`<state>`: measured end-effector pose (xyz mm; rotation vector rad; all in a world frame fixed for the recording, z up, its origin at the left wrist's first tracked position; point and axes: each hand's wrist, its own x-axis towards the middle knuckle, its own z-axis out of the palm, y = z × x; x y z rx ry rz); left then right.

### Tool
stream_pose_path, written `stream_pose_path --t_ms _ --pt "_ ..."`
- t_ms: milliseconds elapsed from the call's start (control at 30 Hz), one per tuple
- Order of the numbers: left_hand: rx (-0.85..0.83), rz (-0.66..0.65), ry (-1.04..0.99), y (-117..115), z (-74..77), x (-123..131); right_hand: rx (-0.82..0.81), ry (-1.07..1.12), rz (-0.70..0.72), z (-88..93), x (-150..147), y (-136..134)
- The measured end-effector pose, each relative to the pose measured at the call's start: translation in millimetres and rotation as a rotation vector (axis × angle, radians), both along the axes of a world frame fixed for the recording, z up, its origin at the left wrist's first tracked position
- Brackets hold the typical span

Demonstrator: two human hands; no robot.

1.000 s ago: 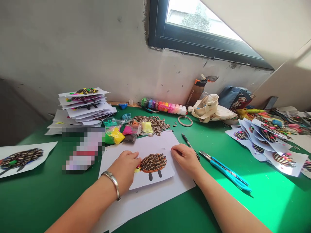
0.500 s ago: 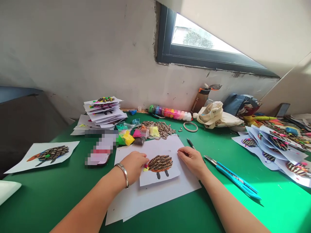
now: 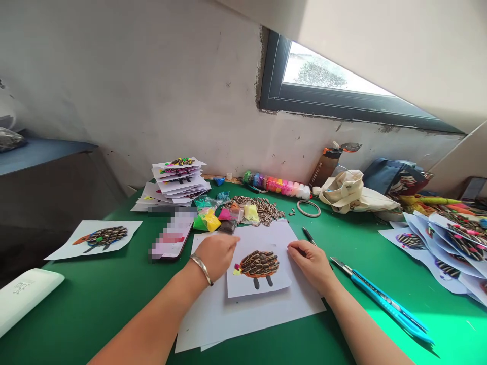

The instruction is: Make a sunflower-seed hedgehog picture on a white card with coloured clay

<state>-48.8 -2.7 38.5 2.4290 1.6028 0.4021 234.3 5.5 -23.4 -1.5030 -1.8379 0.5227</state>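
**Work in hand:** placing coloured bits (image 3: 236, 269) beside a sunflower-seed animal picture (image 3: 259, 264)
**Left hand (image 3: 216, 256):** curled at that end; grip impossible to tell
**Right hand (image 3: 312, 264):** relaxed, empty, fingertips on the paper card (image 3: 274, 286)
**Picture's place:** on that card, between both hands, atop the green desk (image 3: 95, 304)
**Hidden:** left fingertips, partly

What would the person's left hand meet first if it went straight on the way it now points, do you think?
The left hand would likely meet the white paper sheet first, though depth is unclear.
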Motion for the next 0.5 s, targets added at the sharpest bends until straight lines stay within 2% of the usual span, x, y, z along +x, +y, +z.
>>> stream_pose_path --t_ms 100,167,200,300,500 --pt "0.284 0.337 -0.144 11.3 6.5 -19.7 -0.013 -0.008 0.012 -0.4 0.4 0.1" --pt "0.358 0.432 -0.112 20.5 5.4 -33.2 -0.022 -0.017 0.022 1.0 -0.2 -0.3" --pt "0.357 0.447 -0.073 24.6 2.9 -38.3 -0.025 -0.025 0.033 2.2 -0.6 -0.8" --pt "0.275 0.388 0.063 33.3 -10.0 -44.0 -0.036 -0.044 0.078 5.8 -1.5 -3.3" --pt "0.250 0.338 0.119 32.9 -31.1 -31.9 -0.092 -0.050 0.111 5.9 8.5 -7.0"
